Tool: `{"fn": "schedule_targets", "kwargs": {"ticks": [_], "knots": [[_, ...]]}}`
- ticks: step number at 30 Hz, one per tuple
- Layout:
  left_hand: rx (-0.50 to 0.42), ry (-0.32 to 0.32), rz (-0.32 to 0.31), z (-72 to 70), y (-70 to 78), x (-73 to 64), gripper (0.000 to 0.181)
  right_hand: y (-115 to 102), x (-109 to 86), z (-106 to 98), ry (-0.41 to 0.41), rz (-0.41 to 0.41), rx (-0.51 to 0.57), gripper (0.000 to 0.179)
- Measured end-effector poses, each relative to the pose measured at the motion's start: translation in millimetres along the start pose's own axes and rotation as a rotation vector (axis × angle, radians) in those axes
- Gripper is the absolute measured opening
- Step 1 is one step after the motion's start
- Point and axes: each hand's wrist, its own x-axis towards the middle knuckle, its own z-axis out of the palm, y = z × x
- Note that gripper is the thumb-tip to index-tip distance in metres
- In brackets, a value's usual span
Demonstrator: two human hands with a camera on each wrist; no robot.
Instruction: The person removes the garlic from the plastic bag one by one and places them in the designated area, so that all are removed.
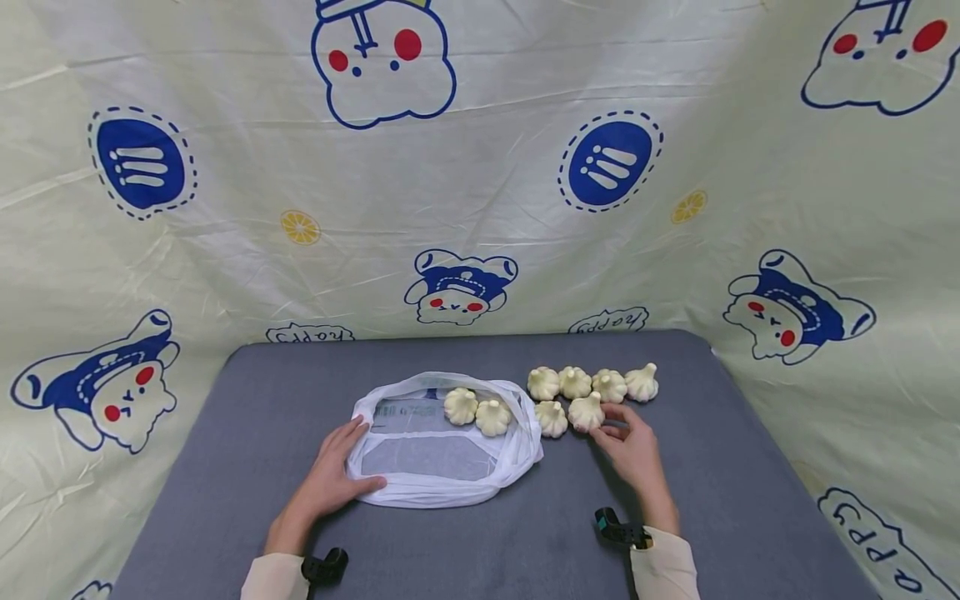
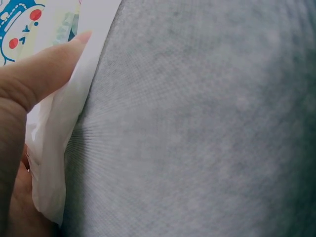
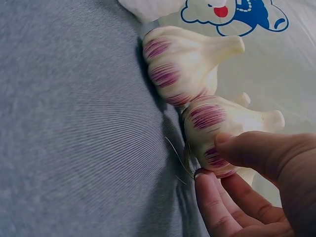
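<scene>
A white plastic bag (image 1: 442, 492) lies with its mouth spread wide on the grey table. My left hand (image 1: 334, 471) holds the bag's left rim, the thumb over the near edge and the other fingers at the far left side. Two garlic bulbs (image 1: 461, 407) sit inside the bag at its right. My right hand (image 1: 632, 446) pinches a garlic bulb (image 1: 587, 412) between thumb and fingers; in the right wrist view, this purple-streaked bulb (image 3: 206, 118) is low at the cloth. Another garlic bulb (image 3: 180, 66) stands beside it, between it and the bag.
Several more garlic bulbs (image 1: 576, 382) form a row behind the pinched one, right of the bag. Grey cloth covers the table (image 1: 465, 558). A pale printed sheet (image 1: 510, 250) hangs behind and around it.
</scene>
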Motion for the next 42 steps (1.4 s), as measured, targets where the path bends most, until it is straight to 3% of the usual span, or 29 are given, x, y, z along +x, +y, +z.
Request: {"fn": "schedule_targets", "kwargs": {"ticks": [22,42], "knots": [[-0.012,-0.030,-0.048,-1.9,1.4,-0.6,0.101,5.5,5.9,3.6,0.006,0.018,-0.031,0.044],[-0.012,-0.022,-0.033,-0.2,-0.9,0.6,0.100,6.0,9.6,5.9,0.003,-0.004,-0.062,0.045]]}}
